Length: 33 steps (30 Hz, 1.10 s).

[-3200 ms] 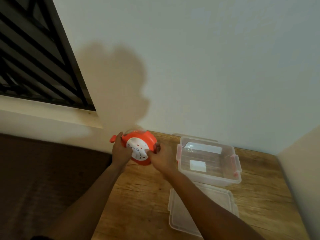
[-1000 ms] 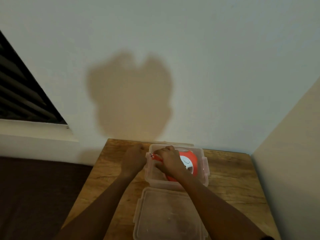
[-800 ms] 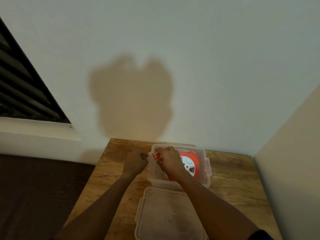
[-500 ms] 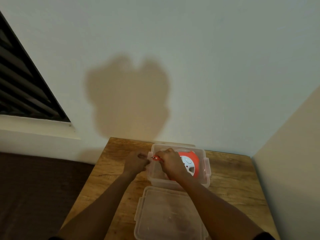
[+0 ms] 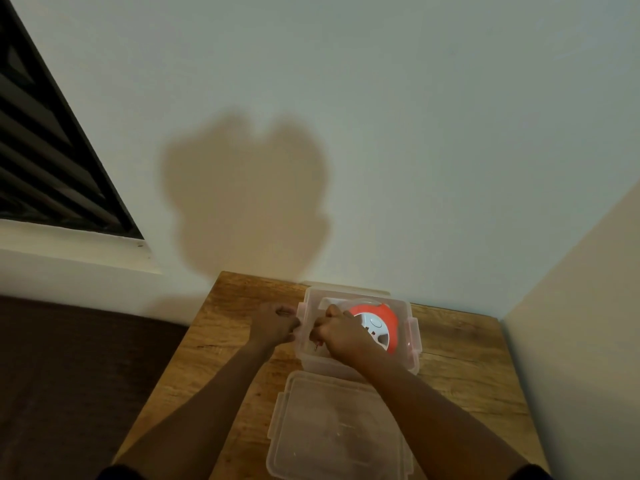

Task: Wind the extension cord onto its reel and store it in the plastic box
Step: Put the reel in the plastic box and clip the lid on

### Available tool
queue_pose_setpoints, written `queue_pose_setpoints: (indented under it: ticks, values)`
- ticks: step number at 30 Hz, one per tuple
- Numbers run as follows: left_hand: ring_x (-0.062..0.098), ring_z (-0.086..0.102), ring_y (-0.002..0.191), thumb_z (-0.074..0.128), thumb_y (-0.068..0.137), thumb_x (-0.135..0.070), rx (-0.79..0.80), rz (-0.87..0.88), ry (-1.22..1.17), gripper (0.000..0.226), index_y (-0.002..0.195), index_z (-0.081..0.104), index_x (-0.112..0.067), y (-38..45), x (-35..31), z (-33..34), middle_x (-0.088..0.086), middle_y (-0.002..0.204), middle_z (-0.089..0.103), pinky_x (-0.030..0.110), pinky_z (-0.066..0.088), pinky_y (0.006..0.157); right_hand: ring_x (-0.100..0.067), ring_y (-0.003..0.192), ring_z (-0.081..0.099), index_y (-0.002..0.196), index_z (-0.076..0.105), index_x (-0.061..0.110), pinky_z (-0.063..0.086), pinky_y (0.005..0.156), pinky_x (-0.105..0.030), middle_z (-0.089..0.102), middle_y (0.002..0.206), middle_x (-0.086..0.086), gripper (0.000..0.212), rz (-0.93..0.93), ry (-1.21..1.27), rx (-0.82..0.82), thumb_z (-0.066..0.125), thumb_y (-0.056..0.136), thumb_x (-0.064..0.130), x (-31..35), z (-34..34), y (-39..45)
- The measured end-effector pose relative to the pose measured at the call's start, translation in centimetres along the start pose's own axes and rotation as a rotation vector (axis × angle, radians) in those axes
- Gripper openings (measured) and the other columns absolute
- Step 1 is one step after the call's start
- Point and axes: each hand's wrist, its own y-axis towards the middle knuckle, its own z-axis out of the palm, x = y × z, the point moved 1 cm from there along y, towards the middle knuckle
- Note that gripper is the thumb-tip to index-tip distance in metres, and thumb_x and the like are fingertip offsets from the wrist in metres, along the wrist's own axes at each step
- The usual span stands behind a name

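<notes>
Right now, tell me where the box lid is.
In the head view, the lid lies flat on the wooden table, just in front of the open plastic box, under the right forearm.

Orange-and-white cord reel tilted inside clear plastic box

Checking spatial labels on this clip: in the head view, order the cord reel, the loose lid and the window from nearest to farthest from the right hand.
1. Cord reel: inside the plastic box, right beside the right hand, which reaches into the box.
2. Loose lid: flat on the table, in front of the box, under the right forearm.
3. Window: far left, up on the wall.
</notes>
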Motion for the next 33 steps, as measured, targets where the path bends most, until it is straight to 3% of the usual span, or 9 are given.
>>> queue_pose_setpoints:
  ticks: [5, 10, 13, 16, 19, 24, 28, 30, 33]
  values:
    - [0.024, 0.069, 0.08, 0.072, 0.084, 0.004, -0.014, 0.014, 0.002, 0.017, 0.084, 0.069, -0.013, -0.1, 0.2, 0.0, 0.012, 0.09, 0.069, 0.027, 0.059, 0.053, -0.03, 0.119, 0.049, 0.124, 0.064, 0.021, 0.044, 0.095, -0.047, 0.058, 0.127, -0.008, 0.046, 0.108, 0.044, 0.116, 0.066, 0.083, 0.0, 0.6, -0.5, 1.0]
    - [0.029, 0.071, 0.084, 0.07, 0.085, 0.004, -0.022, 0.056, 0.035, 0.012, 0.087, 0.07, -0.008, 0.1, 0.4, 0.2, 0.016, 0.093, 0.07, 0.032, 0.062, 0.06, -0.019, 0.109, 0.062, 0.134, 0.057, 0.021, 0.049, 0.094, -0.032, 0.064, 0.126, -0.001, 0.061, 0.191, 0.31, 0.132, 0.063, 0.081, -0.009, -0.3, -0.3, 0.8]
    - [0.027, 0.07, 0.082, 0.071, 0.086, 0.002, -0.033, 0.073, 0.064, 0.011, 0.086, 0.068, -0.009, 0.1, 0.5, 0.3, 0.014, 0.091, 0.07, 0.033, 0.062, 0.061, -0.006, 0.095, 0.061, 0.133, 0.058, 0.024, 0.052, 0.09, -0.026, 0.069, 0.118, 0.005, 0.049, 0.257, 0.484, -0.054, 0.055, 0.09, 0.001, -1.1, -0.7, -1.0]
    - [0.026, 0.069, 0.077, 0.067, 0.093, -0.006, -0.022, 0.114, 0.102, 0.006, 0.087, 0.069, -0.006, 0.0, 1.1, 0.3, 0.017, 0.089, 0.07, 0.034, 0.059, 0.062, -0.01, 0.109, 0.06, 0.127, 0.063, 0.027, 0.045, 0.098, -0.023, 0.066, 0.125, 0.006, 0.034, 0.325, 0.568, -0.223, 0.052, 0.096, 0.02, -1.7, -1.0, -3.5]
    - [0.024, 0.067, 0.072, 0.057, 0.103, -0.023, -0.017, 0.067, 0.047, 0.028, 0.088, 0.07, -0.003, -0.6, 3.4, -0.2, 0.021, 0.088, 0.072, 0.033, 0.058, 0.064, -0.011, 0.118, 0.057, 0.127, 0.063, 0.029, 0.046, 0.101, -0.027, 0.063, 0.129, 0.008, 0.031, 0.408, 0.617, -0.356, 0.053, 0.098, 0.026, -1.8, 0.0, -7.2]
    - [0.026, 0.071, 0.076, 0.055, 0.1, -0.015, 0.014, -0.114, 0.223, 0.026, 0.084, 0.074, -0.007, -1.2, 7.8, -1.6, 0.013, 0.083, 0.075, 0.035, 0.058, 0.067, 0.004, 0.094, 0.064, 0.113, 0.064, 0.031, 0.055, 0.071, -0.014, 0.069, 0.108, 0.017, 0.023, 0.514, 0.711, -0.602, 0.064, 0.093, 0.02, 0.0, 3.0, -14.3]
    - [0.02, 0.068, 0.062, 0.065, 0.093, -0.013, 0.129, -0.21, 0.385, 0.02, 0.078, 0.074, -0.002, -1.4, 8.0, -1.9, 0.013, 0.075, 0.074, 0.028, 0.056, 0.057, -0.002, 0.082, 0.065, 0.092, 0.059, 0.041, 0.053, 0.067, -0.02, 0.068, 0.087, 0.019, 0.023, 0.822, 0.831, -0.559, 0.069, 0.087, 0.02, 0.0, 5.8, -17.8]
    - [0.017, 0.066, 0.057, 0.067, 0.091, -0.01, 0.179, -0.232, 0.427, 0.019, 0.074, 0.071, -0.004, -1.5, 7.9, -1.8, 0.01, 0.07, 0.072, 0.026, 0.055, 0.054, -0.009, 0.085, 0.063, 0.097, 0.062, 0.035, 0.051, 0.072, -0.03, 0.068, 0.094, 0.014, 0.014, 1.037, 0.909, -0.438, 0.067, 0.085, 0.03, -0.2, 6.8, -18.8]
    - [0.016, 0.068, 0.065, 0.068, 0.091, -0.013, 0.264, -0.291, 0.463, 0.012, 0.086, 0.07, -0.003, -1.8, 7.7, -1.2, 0.009, 0.081, 0.072, 0.023, 0.054, 0.055, -0.016, 0.091, 0.062, 0.111, 0.063, 0.019, 0.046, 0.075, -0.029, 0.067, 0.103, -0.001, 0.028, 1.088, 0.808, -0.273, 0.065, 0.084, 0.026, -0.5, 8.4, -19.6]
